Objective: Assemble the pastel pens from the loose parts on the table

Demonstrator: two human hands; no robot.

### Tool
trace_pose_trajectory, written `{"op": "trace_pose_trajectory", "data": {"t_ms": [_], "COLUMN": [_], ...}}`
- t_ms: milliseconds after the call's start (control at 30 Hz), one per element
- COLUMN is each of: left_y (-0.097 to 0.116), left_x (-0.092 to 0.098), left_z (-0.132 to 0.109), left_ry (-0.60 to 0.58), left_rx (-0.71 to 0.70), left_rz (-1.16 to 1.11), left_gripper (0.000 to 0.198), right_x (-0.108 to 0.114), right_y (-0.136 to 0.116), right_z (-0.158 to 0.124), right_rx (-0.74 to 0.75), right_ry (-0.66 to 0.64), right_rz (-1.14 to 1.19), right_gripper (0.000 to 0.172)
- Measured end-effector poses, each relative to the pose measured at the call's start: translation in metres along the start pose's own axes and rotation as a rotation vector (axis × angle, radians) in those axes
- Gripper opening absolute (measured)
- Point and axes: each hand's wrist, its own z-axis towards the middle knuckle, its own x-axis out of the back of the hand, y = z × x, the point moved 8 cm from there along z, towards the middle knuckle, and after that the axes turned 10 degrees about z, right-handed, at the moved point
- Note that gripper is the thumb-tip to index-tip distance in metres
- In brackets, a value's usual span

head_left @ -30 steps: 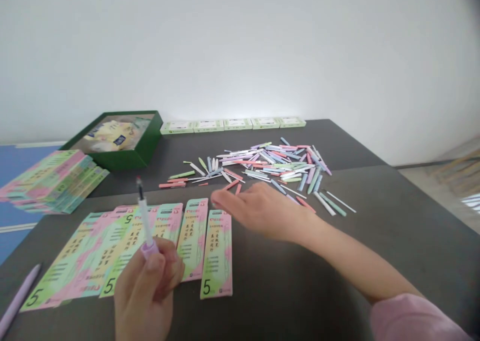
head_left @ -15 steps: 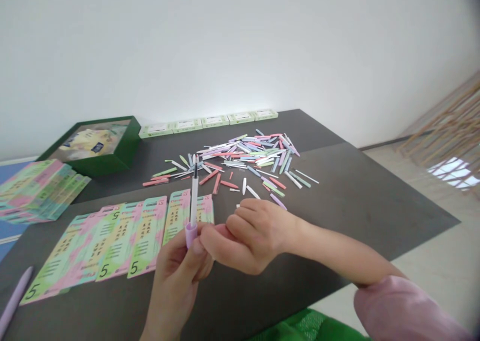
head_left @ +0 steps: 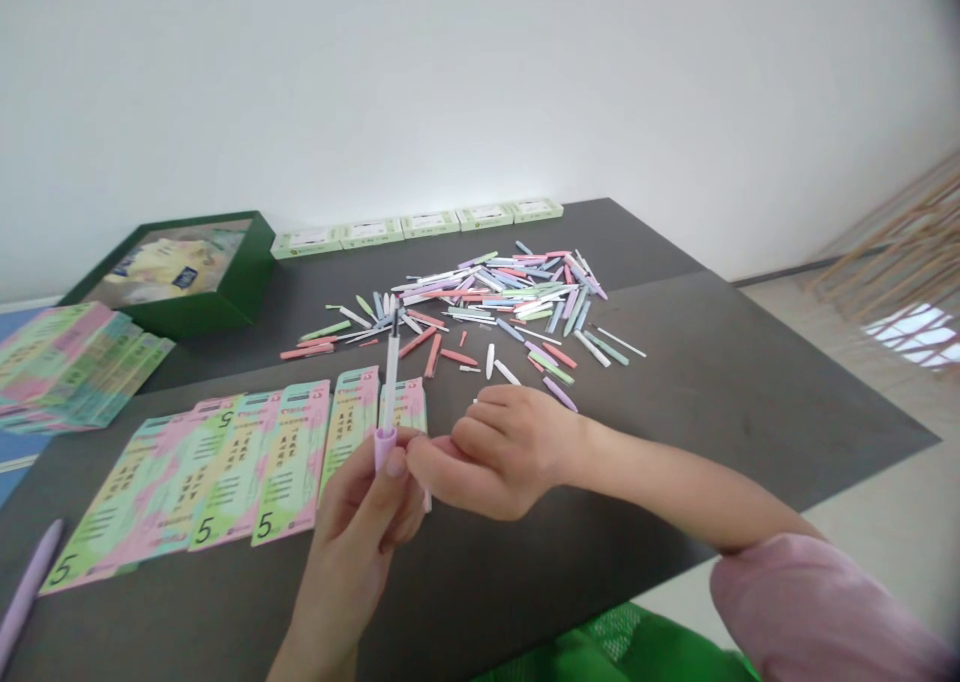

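My left hand (head_left: pixel 356 522) is closed around a short purple pen barrel (head_left: pixel 385 448), held upright between thumb and fingers. Out of the barrel's top stands a white pen refill (head_left: pixel 391 382) with a dark tip. My right hand (head_left: pixel 499 452) is curled beside it, thumb and forefinger pinched together against the left fingers. Anything inside that pinch is hidden. Beyond the hands, a loose pile of coloured pen parts (head_left: pixel 517 297) lies on the table. A row of printed cards (head_left: pixel 289 462), green, yellow and pink, lies behind and left of my left hand.
A green box (head_left: pixel 255 267) with plastic packets stands at the back left. Several flat light-green boxes (head_left: pixel 429 224) line the wall. Stacked card packs (head_left: pixel 71 362) lie at left, and a purple pen (head_left: pixel 30 592) at the near left. The dark table (head_left: pixel 750 392) ends at right.
The view has shifted slightly, so the table items sit a little higher. Both hands keep nearly the same pose around the purple barrel and refill.
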Motion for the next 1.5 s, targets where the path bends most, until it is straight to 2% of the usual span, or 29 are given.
{"op": "trace_pose_trajectory", "data": {"t_ms": [100,167,267,333,433,500,633,767,833,933,1133,1367,1500], "left_y": [-0.004,-0.007,-0.002,0.001,-0.006,-0.011,-0.015,-0.019,-0.02,-0.017,-0.01,-0.004,-0.004], "left_x": [0.008,0.019,0.04,0.047,0.045,0.038,0.025,0.025,0.026,0.025,0.018,0.024,0.026], "left_z": [0.004,0.004,0.001,-0.003,-0.007,-0.01,-0.017,-0.023,-0.027,-0.033,-0.04,-0.046,-0.047], "left_ry": [0.033,0.071,0.174,0.202,0.15,0.095,0.02,0.012,0.015,0.057,0.081,0.104,0.085], "left_rx": [-0.024,-0.021,-0.101,-0.189,-0.274,-0.327,-0.458,-0.544,-0.603,-0.723,-0.859,-0.904,-0.918], "left_rz": [0.103,0.231,0.646,0.901,1.073,1.136,1.222,1.347,1.412,1.472,1.522,1.484,1.505], "left_gripper": [0.036,0.031,0.031,0.034,0.033,0.033,0.035,0.035,0.035,0.037,0.033,0.027,0.027], "right_x": [-0.012,-0.029,-0.059,-0.072,-0.085,-0.088,-0.086,-0.08,-0.079,-0.084,-0.094,-0.095,-0.095], "right_y": [0.009,0.011,0.008,0.002,-0.005,-0.007,-0.001,0.012,0.01,-0.002,-0.009,-0.017,-0.013], "right_z": [-0.006,-0.018,-0.061,-0.093,-0.135,-0.151,-0.164,-0.174,-0.177,-0.174,-0.166,-0.166,-0.171], "right_rx": [-0.079,-0.091,-0.103,-0.125,-0.183,-0.23,-0.361,-0.642,-0.785,-0.904,-0.998,-1.001,-1.048], "right_ry": [-0.101,-0.291,-0.616,-0.716,-0.824,-0.879,-0.951,-0.988,-0.998,-1.021,-1.061,-1.071,-0.98], "right_rz": [0.024,0.023,0.07,0.107,0.154,0.187,0.25,0.224,0.198,0.199,0.187,0.259,0.323], "right_gripper": [0.024,0.025,0.026,0.026,0.027,0.03,0.036,0.034,0.035,0.046,0.05,0.029,0.026]}}
